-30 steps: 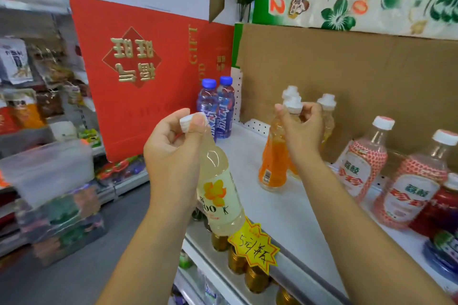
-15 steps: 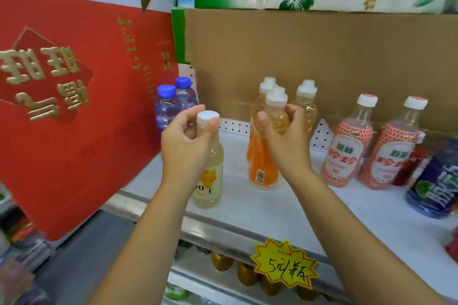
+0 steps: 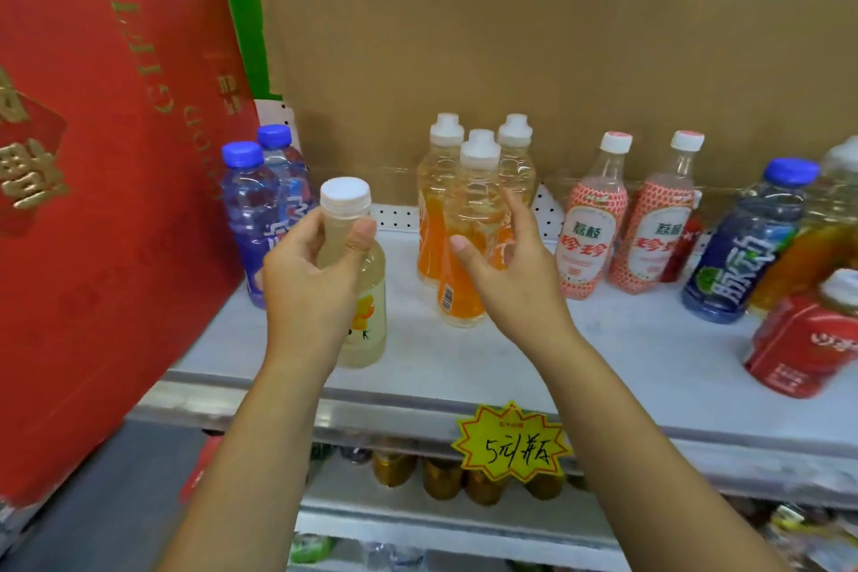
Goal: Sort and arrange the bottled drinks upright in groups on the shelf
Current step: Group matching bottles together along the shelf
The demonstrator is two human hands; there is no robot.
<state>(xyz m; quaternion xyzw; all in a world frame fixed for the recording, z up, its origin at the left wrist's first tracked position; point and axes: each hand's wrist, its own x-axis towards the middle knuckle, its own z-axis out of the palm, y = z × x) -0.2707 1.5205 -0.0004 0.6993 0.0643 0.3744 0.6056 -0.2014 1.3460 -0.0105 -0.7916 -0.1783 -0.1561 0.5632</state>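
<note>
Left hand [image 3: 306,293]: fingers [image 3: 297,230] and thumb curled round the neck of one pale yellow bottle [image 3: 369,320], just below its white cap [image 3: 346,195]. The bottle is upright, centre-left of frame, with its base at the front of the shelf [image 3: 603,348]; whether it touches the shelf cannot be told.

Right hand [image 3: 515,288]: fingers relaxed and spread, gripping nothing, just in front of the foremost orange bottle.

Orange bottles [image 3: 476,200]: three, white-capped, upright, clustered at centre.

Blue-capped water bottles [image 3: 250,200]: two, upright, left of the held bottle, against one red gift box [image 3: 93,200].

Red-and-white patterned bottles [image 3: 589,232]: two, upright, side by side, right of centre.

Dark blue bottle [image 3: 743,255]: one, tilted, at the right.

Red-labelled bottle [image 3: 803,339]: one, at the right edge.

Yellow price tag [image 3: 513,444]: one, on the shelf's front rail.
</note>
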